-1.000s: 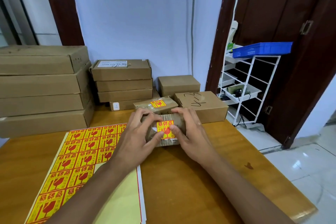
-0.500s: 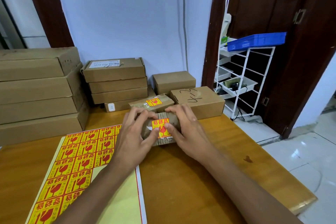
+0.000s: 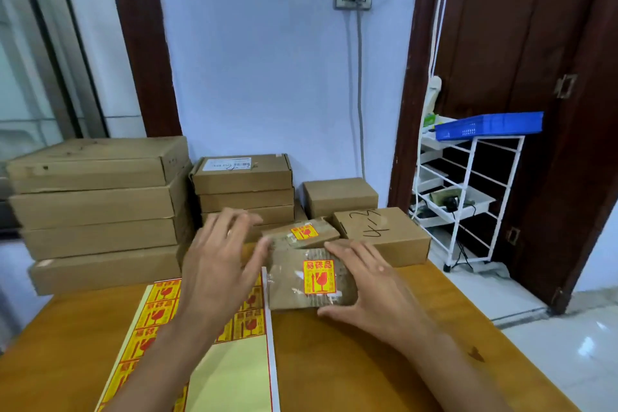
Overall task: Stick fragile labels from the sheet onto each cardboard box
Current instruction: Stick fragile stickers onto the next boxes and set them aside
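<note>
A wooden counter (image 3: 351,361) is backed by stacked cardboard boxes (image 3: 100,211). A small labelled box (image 3: 311,281) is held at its right edge by the right hand (image 3: 374,291). The left hand (image 3: 217,261) is raised above the label sheet (image 3: 160,318), its fingers (image 3: 234,221) spread wide, gripping nothing.

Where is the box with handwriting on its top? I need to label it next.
In the head view, the handwritten box sits right of centre at the table's far edge, just behind the right hand, unlabelled.
</note>
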